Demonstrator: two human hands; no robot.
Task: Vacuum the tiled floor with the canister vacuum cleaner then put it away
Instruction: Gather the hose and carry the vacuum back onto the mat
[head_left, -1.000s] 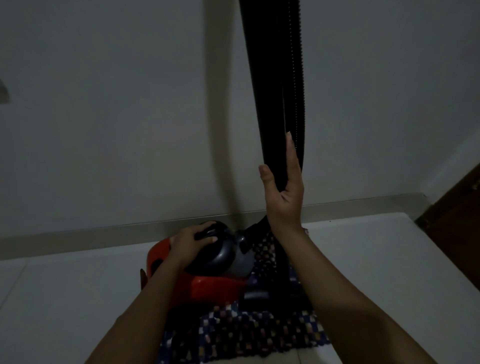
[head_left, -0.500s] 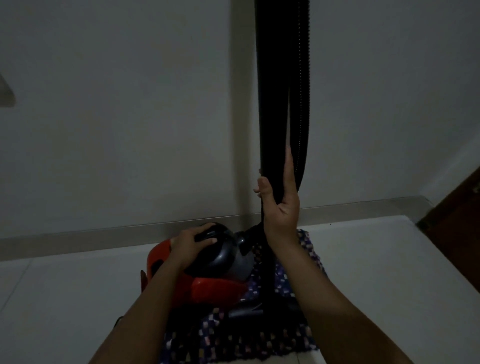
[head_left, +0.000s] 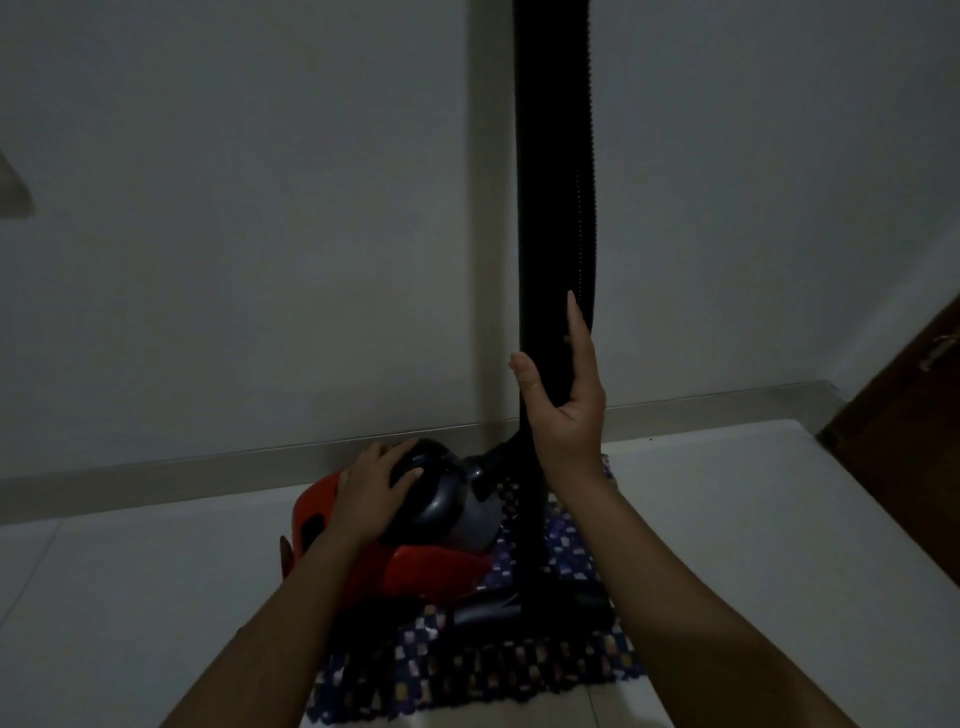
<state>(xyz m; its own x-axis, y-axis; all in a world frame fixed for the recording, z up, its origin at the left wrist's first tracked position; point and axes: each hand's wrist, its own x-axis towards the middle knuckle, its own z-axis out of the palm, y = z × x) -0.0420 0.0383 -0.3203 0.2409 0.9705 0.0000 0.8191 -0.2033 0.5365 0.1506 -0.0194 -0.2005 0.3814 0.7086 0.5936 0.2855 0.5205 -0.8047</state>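
A red and grey canister vacuum (head_left: 441, 566) sits on a patterned mat (head_left: 519, 670) against the wall. My left hand (head_left: 376, 491) rests on its dark top handle, fingers curled over it. A black wand with a ribbed hose (head_left: 553, 182) beside it stands upright from the floor head (head_left: 530, 605) on the mat. My right hand (head_left: 563, 397) cups the wand from the front, thumb on its left side and fingers straight up along its right, in a loose hold.
The white wall and a pale skirting board (head_left: 208, 467) run behind the vacuum. White floor tiles (head_left: 779, 519) spread to both sides. A dark wooden door (head_left: 914, 415) with a metal handle stands at the right edge. The room is dim.
The wand and hose have shifted slightly right and stand straighter. My right hand stays on the wand; my left hand stays on the canister's top.
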